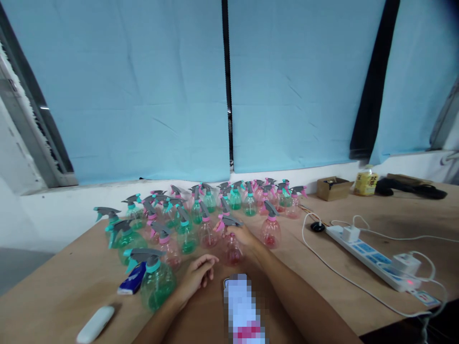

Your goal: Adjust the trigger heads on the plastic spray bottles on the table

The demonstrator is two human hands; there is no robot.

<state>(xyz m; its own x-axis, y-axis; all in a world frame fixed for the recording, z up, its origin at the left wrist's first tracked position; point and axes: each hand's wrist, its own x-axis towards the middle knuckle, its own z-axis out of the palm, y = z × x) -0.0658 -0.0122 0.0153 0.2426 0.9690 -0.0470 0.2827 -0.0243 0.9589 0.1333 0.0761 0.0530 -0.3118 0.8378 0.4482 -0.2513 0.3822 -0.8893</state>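
Observation:
My right hand (243, 234) is wrapped round the neck of a pink spray bottle (234, 252), just under its grey and pink trigger head. A little red liquid shows in the bottom of that bottle. Nothing is in my left hand (199, 273), which hovers low over the table with fingers loosely bent and apart. To its left stands a green spray bottle (158, 284) with a grey and turquoise head. Another pink bottle (271, 229) stands upright to the right of my right hand. Below my hands lies a phone (244, 306), its screen blurred out.
Several more pink and green spray bottles (187, 236) crowd the table (53, 282) towards the wall. A blue packet (132, 279) and a white case (96, 325) lie at left. Rightward are a power strip (373, 258) with cables, a cardboard box (333, 188) and a yellow-labelled bottle (366, 181).

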